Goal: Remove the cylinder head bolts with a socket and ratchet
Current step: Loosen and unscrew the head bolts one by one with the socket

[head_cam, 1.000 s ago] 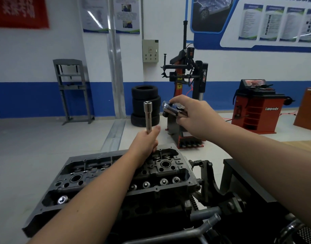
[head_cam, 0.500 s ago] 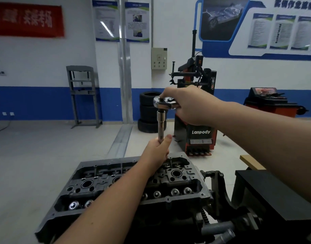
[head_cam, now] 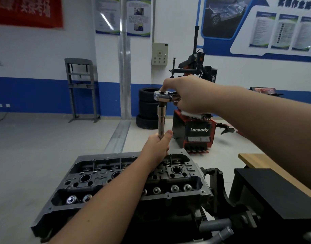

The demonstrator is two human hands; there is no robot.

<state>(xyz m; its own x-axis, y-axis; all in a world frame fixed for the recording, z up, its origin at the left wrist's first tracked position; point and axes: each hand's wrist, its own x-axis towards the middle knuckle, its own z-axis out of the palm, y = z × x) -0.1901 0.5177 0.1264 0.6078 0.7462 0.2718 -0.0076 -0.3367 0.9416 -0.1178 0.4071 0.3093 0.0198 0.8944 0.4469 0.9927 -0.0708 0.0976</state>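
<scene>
Frame centre: left hand (head_cam: 157, 147) wraps the lower shaft of the long socket extension (head_cam: 161, 120), probably keeping it plumb over a bolt hole, while right hand (head_cam: 188, 95) grips the chrome ratchet (head_cam: 166, 97) head seated on top, thumb pressing it down. Cylinder head (head_cam: 126, 184), dark grey casting, fills lower centre; bolts themselves hidden, can't tell engagement.

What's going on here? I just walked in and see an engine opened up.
A person is assembling a tool above a cylinder head. The left hand holds a long socket extension upright, while the right hand holds the ratchet head on its top end. Whether its lower end has reached a bolt is hidden by the left hand.
</scene>
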